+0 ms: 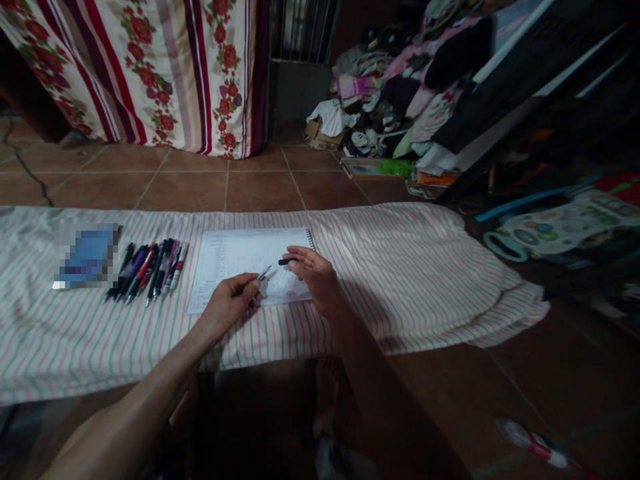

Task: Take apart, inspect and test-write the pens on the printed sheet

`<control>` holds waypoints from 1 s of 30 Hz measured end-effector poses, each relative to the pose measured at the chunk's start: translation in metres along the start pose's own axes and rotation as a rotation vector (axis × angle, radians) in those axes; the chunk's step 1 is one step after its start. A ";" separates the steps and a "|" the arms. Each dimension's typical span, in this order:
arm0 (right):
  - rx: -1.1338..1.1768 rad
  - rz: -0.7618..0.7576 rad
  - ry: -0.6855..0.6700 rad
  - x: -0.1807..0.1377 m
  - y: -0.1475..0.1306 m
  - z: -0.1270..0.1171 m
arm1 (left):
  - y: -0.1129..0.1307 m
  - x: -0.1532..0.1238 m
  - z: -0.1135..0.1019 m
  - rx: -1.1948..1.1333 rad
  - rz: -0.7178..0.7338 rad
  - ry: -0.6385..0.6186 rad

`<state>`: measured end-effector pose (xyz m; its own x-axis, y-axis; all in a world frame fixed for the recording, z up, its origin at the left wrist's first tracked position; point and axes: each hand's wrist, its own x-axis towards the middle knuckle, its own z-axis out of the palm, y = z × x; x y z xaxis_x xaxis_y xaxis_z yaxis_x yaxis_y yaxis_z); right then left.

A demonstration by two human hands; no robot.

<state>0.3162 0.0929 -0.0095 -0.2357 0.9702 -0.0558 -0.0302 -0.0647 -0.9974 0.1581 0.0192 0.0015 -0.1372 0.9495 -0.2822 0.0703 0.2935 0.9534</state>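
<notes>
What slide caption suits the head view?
Left hand with pen, right hand with small black piece, over a spiral notebook on striped cloth.

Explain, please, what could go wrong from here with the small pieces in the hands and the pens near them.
The small black piece is held near the fingertips of the right hand, so it might slip and roll away. The slim pointed piece in the left hand is over the spiral notebook and could mark the page if it dropped. The pens lie loose on the striped cloth; a bump might scatter them.
</notes>
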 end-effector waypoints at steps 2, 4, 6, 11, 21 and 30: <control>-0.003 -0.005 -0.004 0.001 0.002 0.000 | 0.000 0.000 0.000 0.014 -0.009 0.009; -0.005 -0.015 -0.005 0.002 0.004 0.000 | -0.001 0.000 0.000 0.030 -0.018 0.011; -0.015 -0.035 -0.007 0.003 0.006 0.000 | -0.003 0.001 0.000 0.045 -0.019 0.012; -0.040 -0.080 -0.020 0.004 0.009 0.000 | -0.008 0.003 -0.001 0.086 -0.001 0.003; -0.092 -0.125 -0.058 0.002 0.005 -0.001 | -0.021 0.009 -0.004 0.122 0.038 0.009; -0.198 -0.174 -0.107 -0.004 -0.004 0.000 | -0.023 0.009 -0.006 0.189 0.073 0.002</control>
<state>0.3175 0.0897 -0.0051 -0.3453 0.9318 0.1116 0.1085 0.1578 -0.9815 0.1495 0.0203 -0.0219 -0.1273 0.9689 -0.2123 0.2645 0.2395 0.9342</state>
